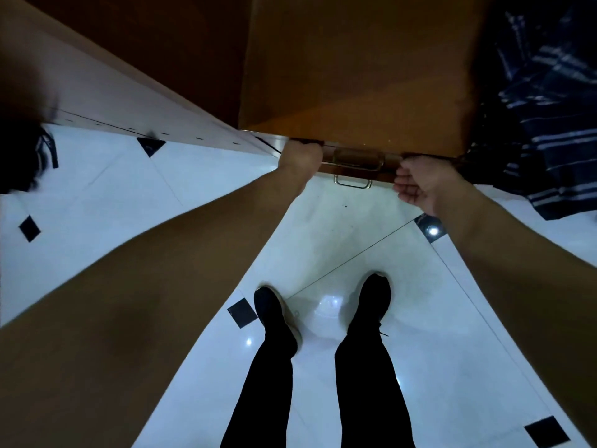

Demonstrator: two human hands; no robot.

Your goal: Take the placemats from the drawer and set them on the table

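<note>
I look straight down at a wooden cabinet top (355, 66) and its drawer front edge (355, 156) just below it. My left hand (300, 156) grips the drawer's front edge at its left end, fingers curled over it. My right hand (420, 185) grips the same edge at its right end, fingers curled underneath. Between the hands sits a brass handle (355, 163) on the drawer, and a second brass handle (352, 182) shows lower down. No placemats are visible; the drawer's inside is hidden.
A dark striped cloth (549, 108) hangs over the cabinet's right side. A pale board (129, 101) runs diagonally at the left. My feet in dark shoes (323, 308) stand on glossy white floor tiles (97, 195) with small black insets.
</note>
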